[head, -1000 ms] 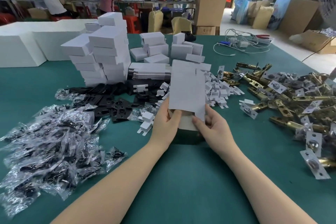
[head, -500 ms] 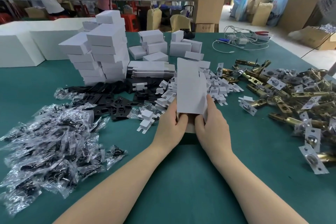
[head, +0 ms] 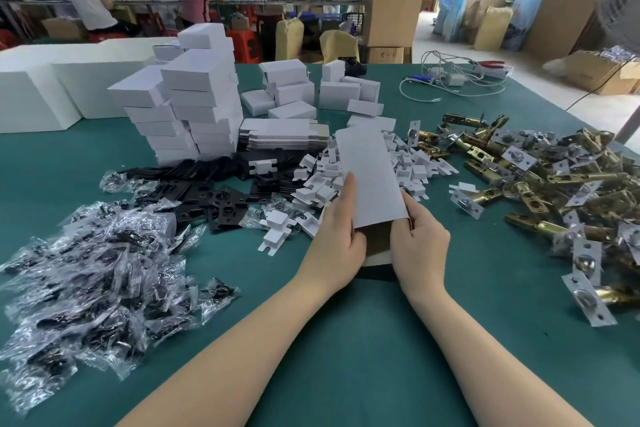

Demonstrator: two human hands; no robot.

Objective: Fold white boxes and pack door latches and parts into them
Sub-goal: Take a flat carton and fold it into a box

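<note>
Held a half-opened white box upright over the green table, left hand pinching its left edge with fingers curled round, right hand clamped on the lower right corner. Looked light, thin card, easily creased; best gripped along the folds, not the flat faces. Just beyond lay white card inserts, bagged parts to the left, brass latches to the right, finished boxes stacked farther back.

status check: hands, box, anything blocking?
Left hand and right hand both grip the flat white cardboard box blank, held upright, not yet folded. Nothing blocking; brass door latches piled to the right.
</note>
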